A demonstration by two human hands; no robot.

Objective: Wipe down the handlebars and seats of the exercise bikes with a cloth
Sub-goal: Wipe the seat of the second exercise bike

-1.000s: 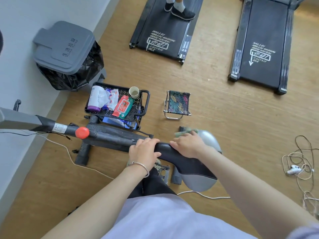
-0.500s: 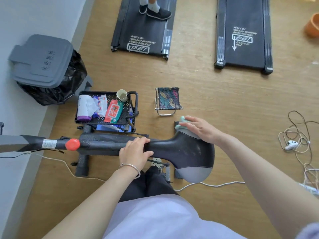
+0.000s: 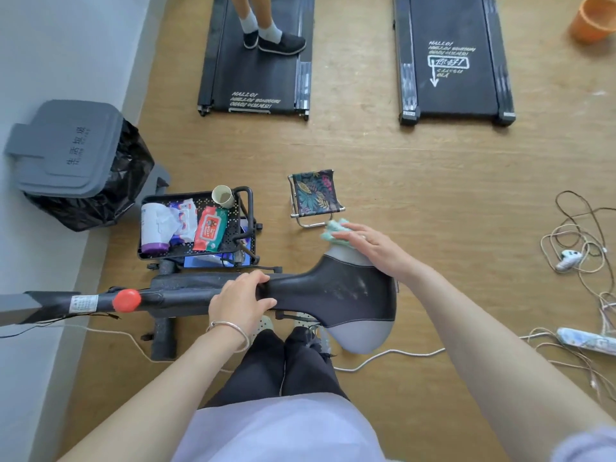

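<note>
The exercise bike's black and grey seat (image 3: 346, 295) lies across the middle of the view, its narrow nose pointing left. My left hand (image 3: 241, 300) grips that nose. My right hand (image 3: 370, 248) lies flat on the seat's far grey corner and presses a light green cloth (image 3: 334, 234) against it; only the cloth's far edge shows past my fingers. The bike's black frame bar (image 3: 173, 295) with a red knob (image 3: 126, 300) runs off to the left.
A black cart (image 3: 246, 208) holding wipes, a bottle and a cup stands behind the bar. A small folding stool (image 3: 315, 195), a grey bin (image 3: 66, 151), two treadmills (image 3: 453, 61), one with a person's feet (image 3: 270, 38), and loose cables (image 3: 580, 248) lie around.
My right hand with the cloth has slid from the seat's near middle to its far grey corner. The left hand has kept its grip on the nose. The camera tilted down.
</note>
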